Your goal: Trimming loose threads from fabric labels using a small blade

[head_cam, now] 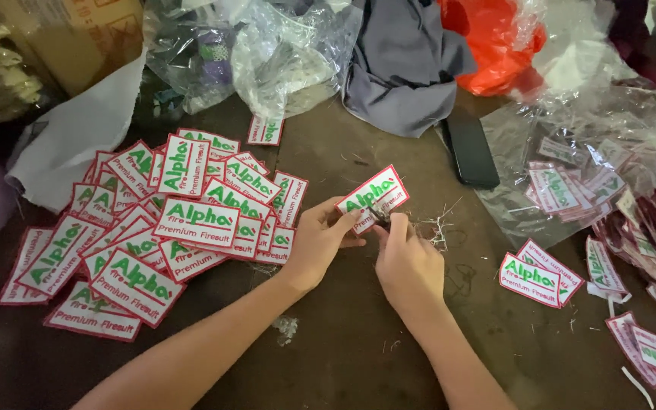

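My left hand (314,244) pinches the lower left edge of a white rectangular cloth patch (374,194) with a red border and green lettering, held just above the brown table. My right hand (406,262) is closed around a small dark cutting tool (379,215) whose tip touches the patch's lower edge. A small heap of loose thread trimmings (438,228) lies on the table just right of my hands.
A large pile of the same patches (162,228) spreads at the left. More patches (537,277) lie at the right, some inside a clear plastic bag (571,182). A black phone (469,150), grey cloth (404,68), orange bag (495,45) and crumpled plastic (275,53) sit behind.
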